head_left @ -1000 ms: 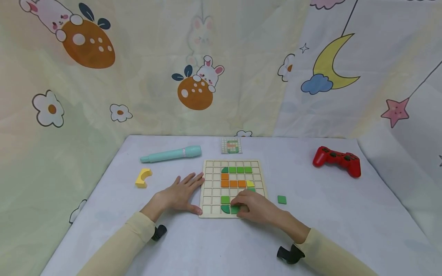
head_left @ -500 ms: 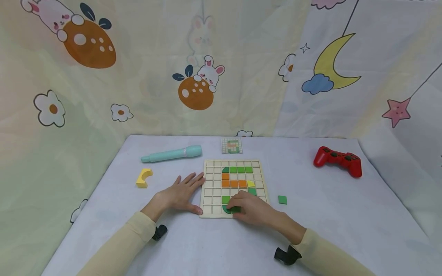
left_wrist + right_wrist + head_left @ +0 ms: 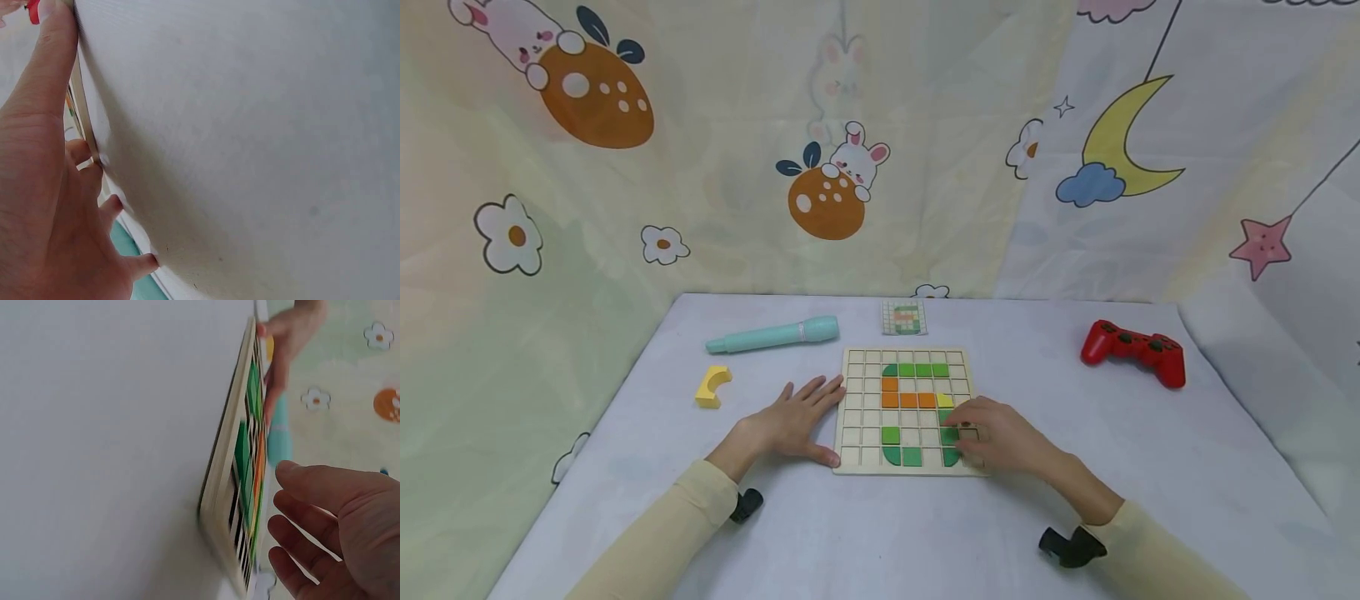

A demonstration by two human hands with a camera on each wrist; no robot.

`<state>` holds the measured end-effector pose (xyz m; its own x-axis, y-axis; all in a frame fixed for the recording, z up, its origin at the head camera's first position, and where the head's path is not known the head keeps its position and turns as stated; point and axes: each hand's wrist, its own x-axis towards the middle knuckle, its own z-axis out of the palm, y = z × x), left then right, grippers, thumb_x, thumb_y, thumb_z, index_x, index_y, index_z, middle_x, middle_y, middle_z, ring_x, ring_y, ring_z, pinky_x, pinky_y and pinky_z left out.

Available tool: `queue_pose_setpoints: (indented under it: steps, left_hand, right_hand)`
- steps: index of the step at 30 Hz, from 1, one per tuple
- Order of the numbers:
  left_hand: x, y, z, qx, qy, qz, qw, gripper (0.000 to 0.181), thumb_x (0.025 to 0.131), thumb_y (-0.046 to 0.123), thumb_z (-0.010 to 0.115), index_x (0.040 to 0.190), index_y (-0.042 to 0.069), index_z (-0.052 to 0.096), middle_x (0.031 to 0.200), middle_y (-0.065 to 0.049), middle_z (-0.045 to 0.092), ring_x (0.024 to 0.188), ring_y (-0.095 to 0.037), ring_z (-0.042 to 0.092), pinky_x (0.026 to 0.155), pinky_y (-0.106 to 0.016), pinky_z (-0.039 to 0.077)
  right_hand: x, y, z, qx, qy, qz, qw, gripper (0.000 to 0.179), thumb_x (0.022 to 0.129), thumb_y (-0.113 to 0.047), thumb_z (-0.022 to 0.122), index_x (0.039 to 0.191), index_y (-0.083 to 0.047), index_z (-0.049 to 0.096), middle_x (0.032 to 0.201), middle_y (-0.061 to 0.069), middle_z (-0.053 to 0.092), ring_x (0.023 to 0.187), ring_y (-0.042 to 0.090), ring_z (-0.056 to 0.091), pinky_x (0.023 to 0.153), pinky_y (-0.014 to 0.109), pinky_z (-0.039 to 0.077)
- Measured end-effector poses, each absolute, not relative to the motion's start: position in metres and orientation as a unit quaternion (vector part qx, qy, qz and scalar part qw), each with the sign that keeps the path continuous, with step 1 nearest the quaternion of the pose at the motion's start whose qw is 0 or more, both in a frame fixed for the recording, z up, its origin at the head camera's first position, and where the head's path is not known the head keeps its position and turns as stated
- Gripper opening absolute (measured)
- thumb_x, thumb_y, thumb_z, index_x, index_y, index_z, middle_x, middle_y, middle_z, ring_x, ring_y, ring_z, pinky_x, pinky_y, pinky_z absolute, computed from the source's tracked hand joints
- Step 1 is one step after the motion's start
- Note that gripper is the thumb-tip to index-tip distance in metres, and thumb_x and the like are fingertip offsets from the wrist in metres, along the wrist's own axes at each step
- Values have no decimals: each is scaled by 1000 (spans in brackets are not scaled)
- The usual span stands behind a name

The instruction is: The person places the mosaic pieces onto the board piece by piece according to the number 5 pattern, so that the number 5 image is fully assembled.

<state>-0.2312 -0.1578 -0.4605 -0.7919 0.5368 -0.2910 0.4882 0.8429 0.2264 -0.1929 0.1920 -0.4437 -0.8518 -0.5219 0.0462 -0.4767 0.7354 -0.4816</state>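
A wooden grid board lies on the white table, with green, orange and yellow tiles in its cells. Spread out at the board's left edge, my left hand rests with thumb and fingertips touching the rim. My right hand is over the board's right side, near the column of dark green tiles. In the right wrist view its thumb stands apart from the loosely bent fingers, and no tile shows between them. At the lower row sit a rounded green tile and a green square tile.
Behind the board lies a small pattern card. A teal tube-shaped object and a yellow arch block are to the left. Far right is a red game controller. A printed cloth hangs behind the table.
My right hand has left the green square in the lower row and moved right, uncovering the dark green column. The loose green tile beside the board is now out of sight. My left hand stays put.
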Motion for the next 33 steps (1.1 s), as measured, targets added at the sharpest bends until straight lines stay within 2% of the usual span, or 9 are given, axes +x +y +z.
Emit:
queue_pose_setpoints:
  steps: [7,13,22,33]
  left_hand:
    - [-231,-158,-461,271,944,68,176,115,70,74,66,157,21,15,165,4,2,152,-29,5,116,-66,10]
    - [-231,-159,-460,271,944,70,176,115,70,74,66,157,21,14,165,4,2,152,-30,4,116,-66,11]
    - [-231,-159,-462,270,943,73,179,114,70,74,65,157,21,14,165,4,1,152,-29,3,116,-66,10]
    - [-231,-157,-461,265,945,66,181,114,70,75,64,157,23,12,165,5,-1,153,-28,2,117,-65,9]
  right_hand:
    - [-195,248,-447,-216,948,-232,28,36,81,-15,77,116,-13,69,116,3,67,98,18,60,85,40,54]
    - [-193,273,-449,-186,954,-232,27,40,80,-12,78,118,-10,67,112,3,67,97,19,59,82,37,55]
    - [-193,271,-464,-211,947,-244,5,35,79,-8,77,114,-10,69,109,0,69,96,16,62,85,32,55]
    - [-193,252,-452,-225,946,-234,19,35,80,-10,77,115,-10,69,107,-1,68,94,14,60,83,32,55]
